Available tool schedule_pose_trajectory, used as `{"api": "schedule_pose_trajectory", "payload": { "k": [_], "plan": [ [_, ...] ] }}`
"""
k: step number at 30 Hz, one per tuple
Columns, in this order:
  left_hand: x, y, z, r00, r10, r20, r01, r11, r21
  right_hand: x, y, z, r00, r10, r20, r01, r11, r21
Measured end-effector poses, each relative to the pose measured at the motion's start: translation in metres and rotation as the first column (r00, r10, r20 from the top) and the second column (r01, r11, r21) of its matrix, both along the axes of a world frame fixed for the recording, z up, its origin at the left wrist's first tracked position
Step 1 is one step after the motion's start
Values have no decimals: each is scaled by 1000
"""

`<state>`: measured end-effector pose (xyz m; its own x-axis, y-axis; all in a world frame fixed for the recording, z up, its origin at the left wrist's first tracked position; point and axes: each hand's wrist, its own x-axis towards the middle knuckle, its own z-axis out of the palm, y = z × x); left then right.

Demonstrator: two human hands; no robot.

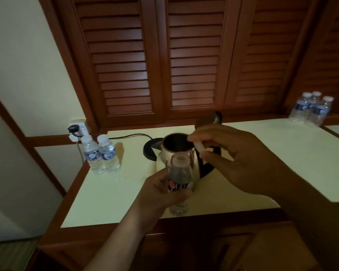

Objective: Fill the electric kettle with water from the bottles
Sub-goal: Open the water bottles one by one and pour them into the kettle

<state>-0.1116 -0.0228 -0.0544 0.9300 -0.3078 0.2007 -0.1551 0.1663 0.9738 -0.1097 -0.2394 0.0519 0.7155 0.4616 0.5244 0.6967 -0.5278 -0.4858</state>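
My left hand (160, 194) is gripping an uncapped bottle (179, 173) upright before the open kettle (176, 142) on the worktop (115, 192); my right hand (235, 159) is pinching a white cap (200, 146) over the rim.

Bottle labels (92, 154) seemingly too blurred to read.

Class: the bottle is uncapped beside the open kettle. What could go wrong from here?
The bottle in the left hand is open: a hasty tilt could miss the kettle and wet its base, whose cord runs to the wall socket.
The cap pinched by the right hand hangs near the kettle mouth and might drop in.
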Motion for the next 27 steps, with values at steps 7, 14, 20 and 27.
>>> {"api": "schedule_pose_trajectory", "payload": {
  "k": [7, 14, 20, 27],
  "plan": [
    [-9, -10, -13, 982, 146, -117, -142, 989, 41, 4, -24, -115, 833, -318, -452, 455, 859, 235],
    [-16, -12, -21, 973, 171, -153, -159, 984, 84, 20, -29, -179, 821, -398, -408, 447, 894, 27],
    [-17, -7, -23, 974, 173, -145, -165, 984, 62, 30, -33, -191, 814, -456, -360, 449, 887, -109],
    [-25, -3, -10, 969, 233, -80, -227, 971, 74, 41, -39, -198, 761, -609, -223, 417, 723, -550]
  ]
}}
